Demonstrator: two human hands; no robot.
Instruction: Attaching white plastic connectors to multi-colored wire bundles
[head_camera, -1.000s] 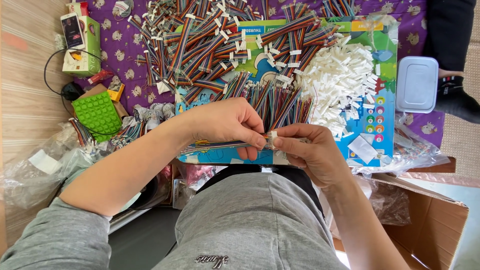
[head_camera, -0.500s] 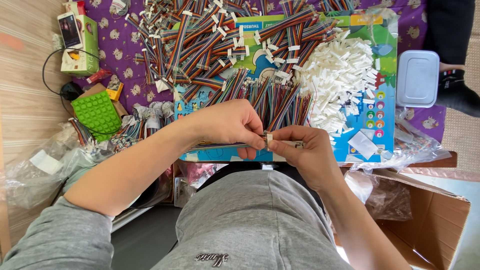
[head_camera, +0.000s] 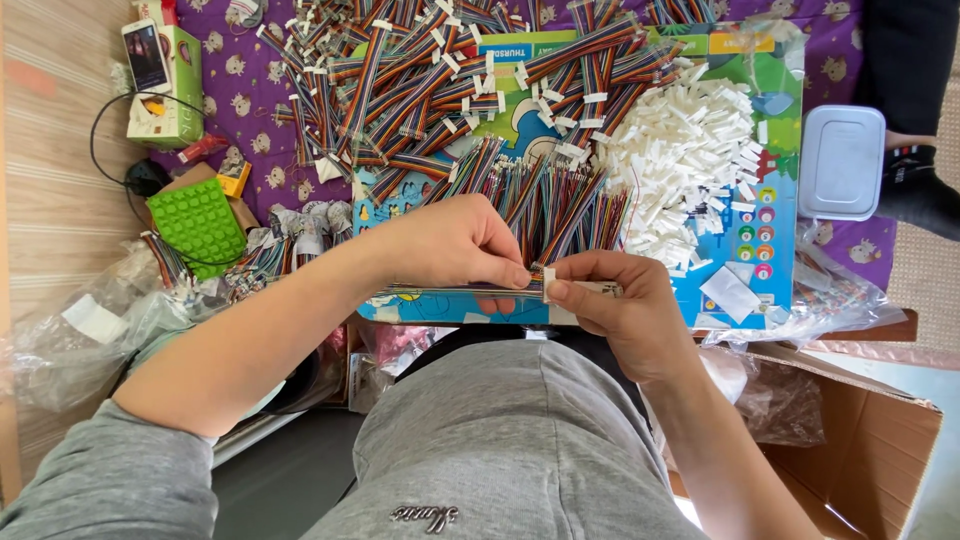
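My left hand (head_camera: 455, 245) pinches a flat multicoloured ribbon cable (head_camera: 440, 291) that runs leftwards under the hand. My right hand (head_camera: 620, 300) pinches a small white plastic connector (head_camera: 549, 283) at the end of that cable. Both hands meet above my grey-clad lap, at the near edge of a colourful board (head_camera: 765, 220). Behind them lie loose multicoloured wires (head_camera: 560, 195), a heap of white connectors (head_camera: 690, 165) and several finished ribbon cables (head_camera: 420, 75).
A green bumpy block (head_camera: 202, 222) and a green box with a phone (head_camera: 160, 70) lie at the left on the purple cloth. A pale lidded plastic box (head_camera: 842, 160) sits at the right. Clear plastic bags (head_camera: 70, 330) and a cardboard box (head_camera: 870, 430) flank my legs.
The hands have stayed together on the cable end, shifting only slightly; the connector remains at the fingertips.
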